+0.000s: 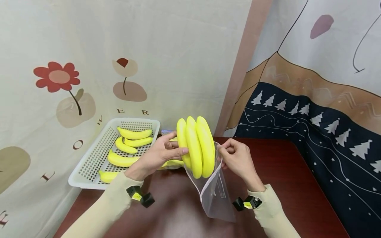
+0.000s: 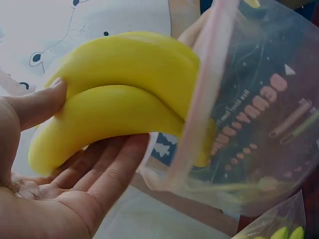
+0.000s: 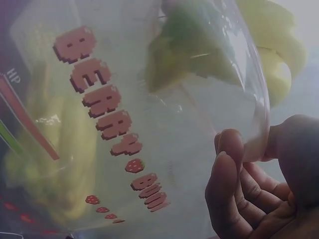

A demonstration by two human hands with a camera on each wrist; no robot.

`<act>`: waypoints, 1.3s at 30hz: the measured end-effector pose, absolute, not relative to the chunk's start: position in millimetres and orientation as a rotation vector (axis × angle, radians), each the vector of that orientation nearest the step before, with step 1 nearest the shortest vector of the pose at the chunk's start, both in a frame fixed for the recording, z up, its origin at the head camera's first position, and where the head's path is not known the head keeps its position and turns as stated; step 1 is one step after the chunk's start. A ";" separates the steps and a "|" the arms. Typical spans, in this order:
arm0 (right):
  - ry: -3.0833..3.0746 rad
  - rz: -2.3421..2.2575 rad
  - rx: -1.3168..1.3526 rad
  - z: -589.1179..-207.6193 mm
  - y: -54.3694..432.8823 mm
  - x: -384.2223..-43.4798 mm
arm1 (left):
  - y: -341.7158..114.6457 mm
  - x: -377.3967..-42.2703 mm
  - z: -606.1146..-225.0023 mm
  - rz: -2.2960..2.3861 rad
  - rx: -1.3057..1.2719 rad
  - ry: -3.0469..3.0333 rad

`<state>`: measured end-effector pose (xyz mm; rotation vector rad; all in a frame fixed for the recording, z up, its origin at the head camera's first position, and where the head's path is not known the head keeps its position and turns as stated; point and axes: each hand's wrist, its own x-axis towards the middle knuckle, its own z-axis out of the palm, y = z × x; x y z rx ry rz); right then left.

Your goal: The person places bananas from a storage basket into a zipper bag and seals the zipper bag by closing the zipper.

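My left hand (image 1: 165, 150) grips a bunch of yellow bananas (image 1: 194, 147), thumb on one side and fingers underneath. The lower end of the bunch dips into the mouth of a clear zip bag (image 1: 218, 201). In the left wrist view the bananas (image 2: 124, 84) pass behind the bag's rim. My right hand (image 1: 238, 158) pinches the bag's edge at the right side of the opening. Pink "BERRY" lettering shows on the bag (image 3: 189, 149) in the right wrist view, where the right hand (image 3: 254, 194) holds its rim between thumb and fingers.
A white perforated basket (image 1: 86, 168) at the left holds several loose bananas (image 1: 135, 134). Behind my left hand, another clear bag with bananas (image 1: 172, 164) lies on the dark red table (image 1: 276, 172). Printed curtains (image 1: 184, 59) hang close behind and to the right.
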<state>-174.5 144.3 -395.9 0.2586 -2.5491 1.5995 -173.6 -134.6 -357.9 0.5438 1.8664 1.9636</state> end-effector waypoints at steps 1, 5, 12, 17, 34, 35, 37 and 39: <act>-2.548 1.601 0.258 -395.8 144.0 -174.7 | -134.6 -173.1 -358.8 1.943 0.542 1.879; -2.541 1.596 0.254 -395.7 142.8 -174.9 | -132.5 -170.9 -361.8 1.856 0.589 1.933; -2.524 1.555 0.229 -396.4 139.8 -176.1 | -124.6 -167.5 -364.0 1.674 0.647 2.113; -2.510 1.541 0.198 -396.0 138.3 -176.3 | -120.9 -166.0 -364.8 1.530 0.658 2.240; -2.442 1.528 0.189 -399.7 140.9 -173.6 | -114.9 -168.9 -373.6 1.268 0.712 2.398; -2.431 1.516 0.205 -400.1 141.2 -173.6 | -114.6 -168.7 -373.9 1.259 0.723 2.399; -2.414 1.488 0.237 -400.6 141.5 -173.7 | -113.7 -168.1 -374.3 1.231 0.744 2.414; -2.400 1.462 0.261 -400.7 141.5 -173.6 | -112.6 -167.9 -374.5 1.196 0.760 2.439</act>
